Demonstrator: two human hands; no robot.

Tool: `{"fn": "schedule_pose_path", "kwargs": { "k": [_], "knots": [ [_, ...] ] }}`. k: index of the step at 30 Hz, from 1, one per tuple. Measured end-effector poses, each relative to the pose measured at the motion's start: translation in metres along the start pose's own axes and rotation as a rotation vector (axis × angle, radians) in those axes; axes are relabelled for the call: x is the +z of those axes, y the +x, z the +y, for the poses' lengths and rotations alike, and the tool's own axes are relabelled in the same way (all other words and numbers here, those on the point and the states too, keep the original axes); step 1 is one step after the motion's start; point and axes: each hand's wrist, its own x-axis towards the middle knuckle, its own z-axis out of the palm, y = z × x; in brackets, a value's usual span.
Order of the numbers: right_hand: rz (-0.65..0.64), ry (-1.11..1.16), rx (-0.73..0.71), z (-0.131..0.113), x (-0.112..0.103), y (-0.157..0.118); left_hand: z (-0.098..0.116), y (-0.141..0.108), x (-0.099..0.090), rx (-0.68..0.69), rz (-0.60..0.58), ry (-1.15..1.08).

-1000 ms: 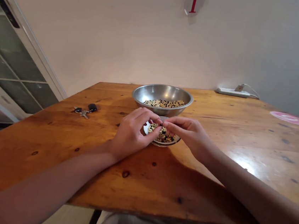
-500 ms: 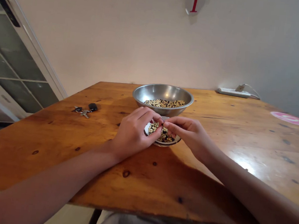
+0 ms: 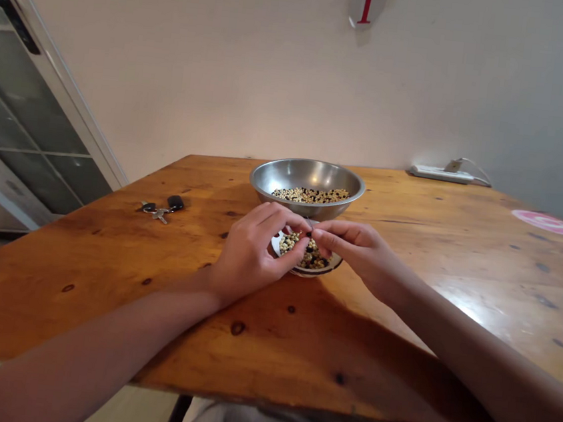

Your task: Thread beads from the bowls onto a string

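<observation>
Right fingers (image 3: 332, 230) nudged rightward, just above the mixed beans (image 3: 313, 258)

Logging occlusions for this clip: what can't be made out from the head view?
All head view:
- Anything pinched between left hand and right hand: hidden by the fingers.
- Small bowl: far rim hidden by both hands.
- Grains in steel bowl: too small to identify.
- Numbered sign: top cut off by frame edge.

steel bowl (image 3: 307, 180): silver | beans (image 3: 311, 194): cream flecked black | small bowl (image 3: 316, 273): white, dark-banded rim | table (image 3: 79, 270): honey-orange, dark knots
</observation>
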Motion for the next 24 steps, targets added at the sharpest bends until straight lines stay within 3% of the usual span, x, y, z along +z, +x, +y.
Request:
{"fn": "schedule_pose_path", "kwargs": {
  "k": [9, 14, 24],
  "knots": [
    [0.032, -0.024, -0.013, 0.0011, 0.0009, -0.0004, -0.0026, -0.0007, -0.0015, -0.042, 0.024, -0.016],
    [-0.026, -0.06, -0.043, -0.0015, 0.0004, -0.0024, -0.0054, 0.0, -0.003, -0.122, 0.055, -0.023],
    [-0.075, -0.074, -0.049, -0.0065, 0.003, -0.0046, -0.0078, -0.0009, -0.0013, -0.097, 0.045, 0.018]
  ]
}}
